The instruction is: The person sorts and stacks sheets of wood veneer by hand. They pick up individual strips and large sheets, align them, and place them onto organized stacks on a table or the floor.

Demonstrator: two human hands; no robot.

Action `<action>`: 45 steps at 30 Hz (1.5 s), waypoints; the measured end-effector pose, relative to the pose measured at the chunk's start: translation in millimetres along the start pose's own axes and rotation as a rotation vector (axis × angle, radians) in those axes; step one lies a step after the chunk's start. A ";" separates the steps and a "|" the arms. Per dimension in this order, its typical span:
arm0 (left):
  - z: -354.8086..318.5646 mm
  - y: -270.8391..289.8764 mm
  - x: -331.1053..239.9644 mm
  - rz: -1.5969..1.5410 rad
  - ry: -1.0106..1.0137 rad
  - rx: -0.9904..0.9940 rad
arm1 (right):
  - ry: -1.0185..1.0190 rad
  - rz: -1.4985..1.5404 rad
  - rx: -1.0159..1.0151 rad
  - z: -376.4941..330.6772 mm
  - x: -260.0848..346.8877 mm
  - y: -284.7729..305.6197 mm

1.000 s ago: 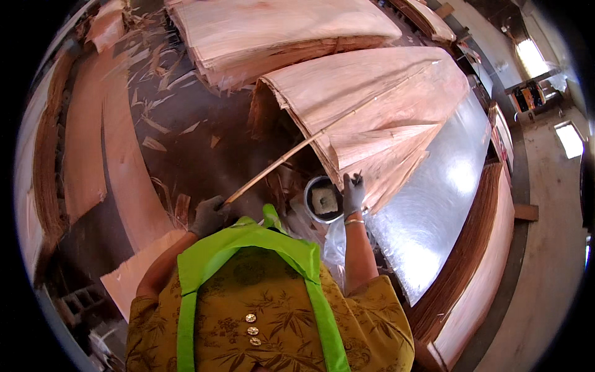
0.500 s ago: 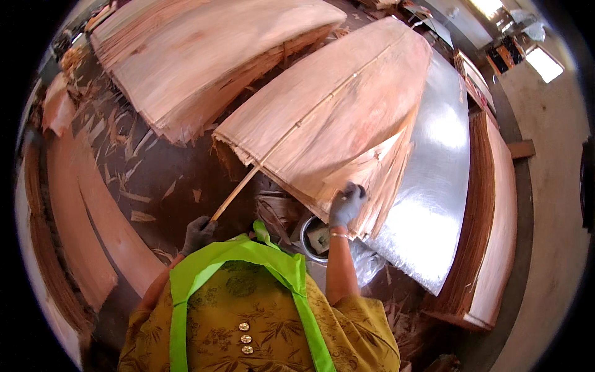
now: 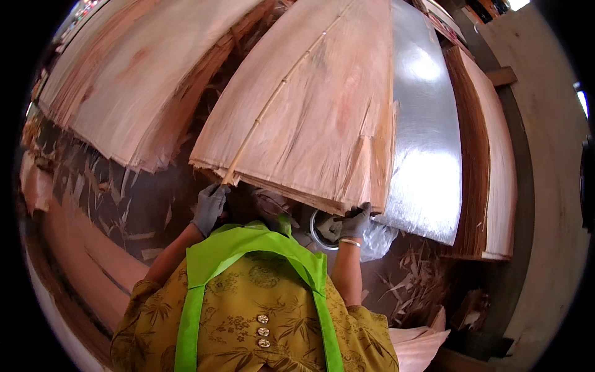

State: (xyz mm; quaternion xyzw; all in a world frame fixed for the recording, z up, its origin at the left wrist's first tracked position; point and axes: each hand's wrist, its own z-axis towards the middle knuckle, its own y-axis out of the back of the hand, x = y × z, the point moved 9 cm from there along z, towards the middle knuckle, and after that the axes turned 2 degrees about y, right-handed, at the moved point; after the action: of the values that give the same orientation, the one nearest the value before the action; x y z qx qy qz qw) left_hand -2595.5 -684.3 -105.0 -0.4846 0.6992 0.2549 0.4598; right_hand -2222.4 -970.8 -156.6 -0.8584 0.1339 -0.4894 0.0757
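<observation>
A broad stack of pinkish wood veneer sheets lies in front of me. Along it runs a long thin bamboo stick. My left hand, in a grey glove, is closed on the stick's near end, by the stack's near left corner. At the near right corner my right hand, also gloved, pinches the edge of the top veneer sheet. Its fingertips are partly hidden under that edge. Just left of the right hand is a round metal-rimmed bucket, partly covered by the hand.
A second veneer stack lies far left. To the right are a shiny metal sheet and another tall veneer stack. Clear plastic sits beside the bucket. Wood scraps litter the floor; long veneer strips lie at left.
My right hand has moved down to the near right corner, and the sheet's raised, folded right side now lies flatter. The left hand has shifted closer to the stack's edge. The view has tilted down.
</observation>
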 end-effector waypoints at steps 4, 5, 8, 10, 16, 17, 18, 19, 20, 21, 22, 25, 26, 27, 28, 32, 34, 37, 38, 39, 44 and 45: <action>30.0 15.7 -13.4 -0.023 0.029 0.043 | 0.349 -0.174 -0.055 -32.3 45.9 -17.4; 43.7 20.0 -6.3 -0.054 0.045 0.043 | 0.462 -0.214 -0.034 -45.9 68.6 -36.4; 69.4 25.5 2.3 -0.109 0.140 0.054 | 0.771 -0.426 0.075 -62.1 124.0 -74.1; 84.5 26.9 -0.8 -0.131 0.054 0.063 | 0.951 -0.585 0.241 -103.6 156.9 -136.5; 122.3 11.6 7.6 -0.168 0.003 0.155 | 1.232 -0.835 0.574 -218.7 138.9 -354.1; 126.3 9.7 14.0 -0.189 0.044 0.175 | 1.368 -0.881 0.627 -255.5 118.4 -393.2; 115.5 4.0 2.4 -0.172 0.041 0.168 | 1.443 -1.027 0.599 -278.7 96.1 -421.3; 115.5 7.4 1.2 -0.165 0.060 0.182 | 1.464 -1.100 0.686 -296.3 61.8 -454.7; 115.4 11.2 3.7 -0.160 0.081 0.197 | 1.529 -1.163 0.822 -315.8 25.4 -483.2; 114.6 14.5 8.4 -0.155 0.105 0.213 | 1.532 -1.224 0.867 -325.8 -7.8 -504.7; 109.9 14.8 12.4 -0.144 0.138 0.258 | 1.549 -1.298 0.904 -328.4 -38.8 -521.5; 114.0 17.8 18.3 -0.022 0.154 0.379 | 1.483 -1.513 0.986 -359.6 -114.0 -551.9; 115.6 17.4 15.6 0.082 0.110 0.415 | 1.499 -1.549 1.029 -367.0 -137.9 -556.3; 116.3 17.7 13.0 0.196 0.068 0.455 | 1.507 -1.583 1.062 -370.7 -159.4 -557.7; 111.2 8.0 16.7 0.131 0.141 0.603 | 1.500 -1.617 1.085 -371.5 -177.4 -558.5; 105.6 -24.7 21.8 0.149 -0.058 0.887 | 1.442 -1.764 1.180 -373.0 -242.0 -547.9; 106.4 -27.8 30.4 0.213 -0.247 0.849 | 1.409 -1.838 1.226 -367.7 -266.4 -534.2; 103.9 -41.5 35.0 0.225 -0.200 0.934 | 1.385 -1.914 1.255 -354.0 -278.5 -512.6; 104.1 -43.3 35.7 0.232 -0.185 0.947 | 1.385 -1.921 1.253 -351.5 -279.4 -506.2; 102.7 -47.6 36.5 0.236 -0.171 0.964 | 1.385 -1.931 1.250 -349.0 -278.4 -499.4; 97.8 -68.9 40.0 0.277 -0.135 1.019 | 1.373 -1.963 1.437 -329.7 -288.2 -451.7; 97.0 -72.0 41.2 0.286 -0.130 1.026 | 1.349 -1.935 1.477 -328.8 -285.9 -443.4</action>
State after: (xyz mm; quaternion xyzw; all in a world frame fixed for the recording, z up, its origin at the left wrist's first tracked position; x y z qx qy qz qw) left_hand -2495.8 -653.6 -178.6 -0.0809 0.7631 -0.0301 0.6405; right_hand -2574.8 -461.1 -107.7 0.0285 -0.7829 -0.6183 0.0631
